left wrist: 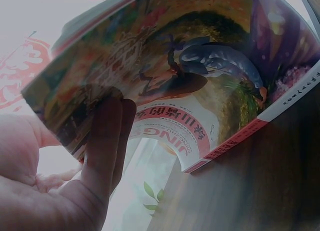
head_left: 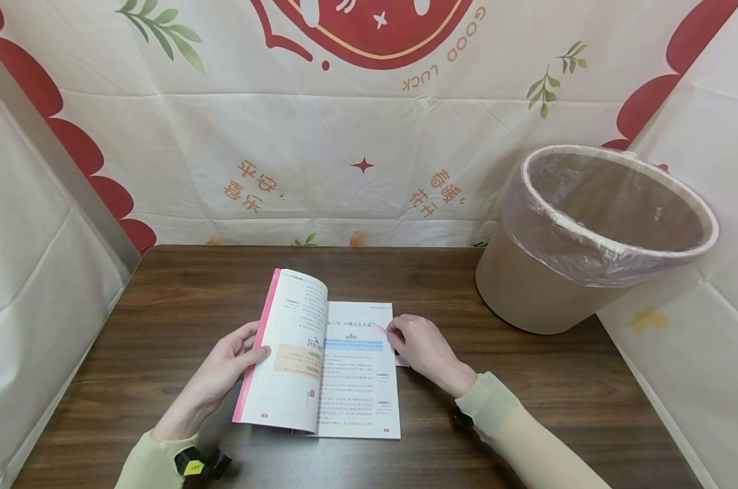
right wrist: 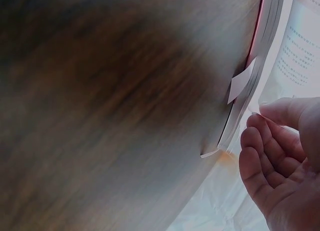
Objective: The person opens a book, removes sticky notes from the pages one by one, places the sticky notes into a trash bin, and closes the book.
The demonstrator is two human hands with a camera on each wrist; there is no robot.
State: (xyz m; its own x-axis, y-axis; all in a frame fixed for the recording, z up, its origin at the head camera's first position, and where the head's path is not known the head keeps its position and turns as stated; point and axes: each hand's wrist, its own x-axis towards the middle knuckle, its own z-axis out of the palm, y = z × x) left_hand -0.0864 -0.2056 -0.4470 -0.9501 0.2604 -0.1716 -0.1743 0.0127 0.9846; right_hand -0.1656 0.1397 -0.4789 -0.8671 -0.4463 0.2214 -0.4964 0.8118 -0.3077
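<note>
An open paperback book (head_left: pixel 356 394) with printed text lies on the wooden table, its left side lifted and bowed. My left hand (head_left: pixel 225 367) grips that raised side, thumb over the page edge. In the left wrist view its fingers (left wrist: pixel 102 141) press against the colourful illustrated cover (left wrist: pixel 215 61). My right hand (head_left: pixel 423 346) is at the right page's outer edge, thumb and index finger pinching a small pale pink paper slip (head_left: pixel 379 329). Another pale tab (right wrist: pixel 241 83) sticks out from the book's edge in the right wrist view, below the pinching fingertips.
A beige waste bin (head_left: pixel 540 292) lined with a clear plastic bag stands at the table's back right. Behind the table (head_left: pixel 179 285) hangs a white cloth (head_left: pixel 320 136) with red and leaf prints. Pale cloth also covers both sides.
</note>
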